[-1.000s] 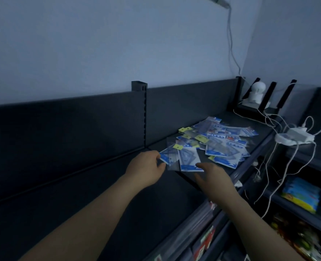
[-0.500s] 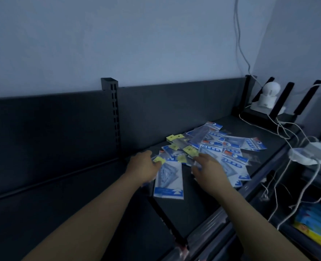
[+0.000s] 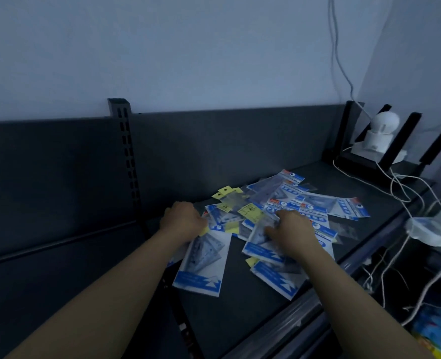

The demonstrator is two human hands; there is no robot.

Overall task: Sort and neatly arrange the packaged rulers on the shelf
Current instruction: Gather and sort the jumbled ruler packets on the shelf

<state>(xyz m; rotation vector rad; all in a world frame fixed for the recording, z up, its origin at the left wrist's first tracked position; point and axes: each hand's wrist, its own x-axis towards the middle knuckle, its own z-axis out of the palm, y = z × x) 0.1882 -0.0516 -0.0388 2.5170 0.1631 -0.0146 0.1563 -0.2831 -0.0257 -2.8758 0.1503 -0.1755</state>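
Note:
A loose pile of packaged rulers (image 3: 307, 203), clear bags with blue-and-white cards and yellow tags, lies scattered on the dark shelf (image 3: 240, 307). My left hand (image 3: 183, 221) grips the top of one ruler packet (image 3: 201, 265) that lies apart at the pile's near left. My right hand (image 3: 294, 234) has its fingers curled over another ruler packet (image 3: 263, 244) at the pile's near edge. A third packet (image 3: 279, 278) lies partly under my right forearm.
A slotted upright post (image 3: 126, 151) divides the dark back panel. At the far right stand a white camera (image 3: 380, 133), black router antennas (image 3: 405, 136) and white cables (image 3: 408, 187). A white power adapter (image 3: 437, 229) hangs off the shelf's right edge. Coloured goods (image 3: 437, 330) fill the lower shelf.
The view has closed in on the shelf. My left hand pulled one packet out to the near left of the pile. My right hand moved onto a packet at the pile's near edge.

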